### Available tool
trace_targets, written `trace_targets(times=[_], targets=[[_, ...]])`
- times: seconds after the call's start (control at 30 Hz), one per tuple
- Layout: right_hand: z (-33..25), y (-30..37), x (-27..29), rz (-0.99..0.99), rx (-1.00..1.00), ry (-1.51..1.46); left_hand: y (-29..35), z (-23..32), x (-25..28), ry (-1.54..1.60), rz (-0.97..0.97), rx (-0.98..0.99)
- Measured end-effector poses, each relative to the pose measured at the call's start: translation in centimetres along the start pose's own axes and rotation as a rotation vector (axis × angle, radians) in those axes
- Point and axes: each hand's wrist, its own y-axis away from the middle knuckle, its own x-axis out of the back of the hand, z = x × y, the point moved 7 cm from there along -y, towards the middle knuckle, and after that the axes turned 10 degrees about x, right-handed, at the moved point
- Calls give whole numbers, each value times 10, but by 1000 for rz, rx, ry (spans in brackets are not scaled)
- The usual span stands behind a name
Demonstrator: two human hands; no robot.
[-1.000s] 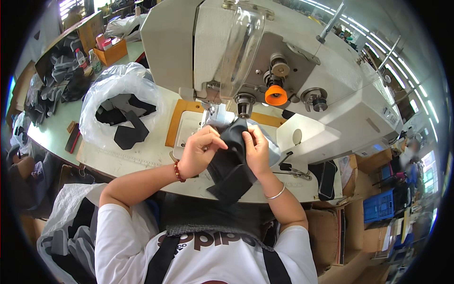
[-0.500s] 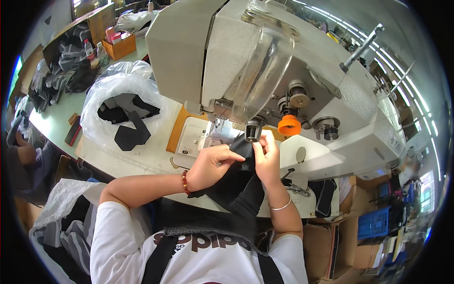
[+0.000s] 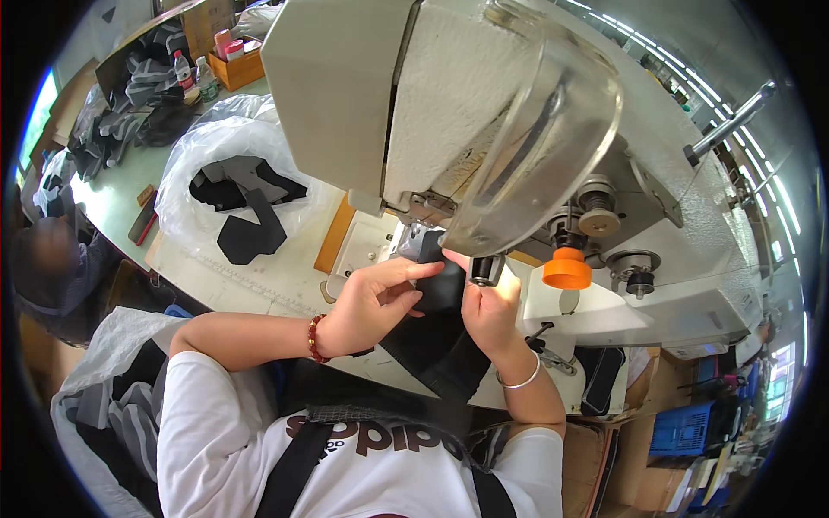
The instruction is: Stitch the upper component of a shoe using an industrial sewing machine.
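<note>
A black fabric piece [image 3: 442, 350] lies on the machine bed, its far end under the head of a sewing machine [image 3: 345, 104]. My right hand [image 3: 490, 315] is closed on the fabric's right edge, fingers partly behind the clear plastic guard [image 3: 553, 112]. Across the fabric's left side reach the stretched fingers of my left hand [image 3: 371, 302]. Their tips touch it near the needle area, and the thumb is apart from the index finger. The needle itself is hidden behind the guard and hands.
Left of the machine stands a plastic bag [image 3: 186, 155] with black and grey pieces. A white sack [image 3: 95, 363] of grey pieces sits lower left. Scissors [image 3: 557, 356] and a black phone-like object [image 3: 600, 380] lie at right. A person [image 3: 60, 268] sits at far left.
My view has shifted a little toward the machine. The left hand's thumb and index finger have spread apart, and the black fabric lies flatter and straighter between my hands.
</note>
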Motion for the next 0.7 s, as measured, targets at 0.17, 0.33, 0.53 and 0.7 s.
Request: trace_targets(times=[0.17,0.33,0.53,0.7], targets=[[-2,5,-9,-53,-46,136,4,-4,6,99,-20,116],[7,6,-9,-132,-127,184,2,-5,7,94,-24,121],[-9,-22,-6,-166,-16,97,27,6,41,-441,-100,-164],[-17,-35,-6,-112,34,-51,40,2,140,-1737,38,-249]])
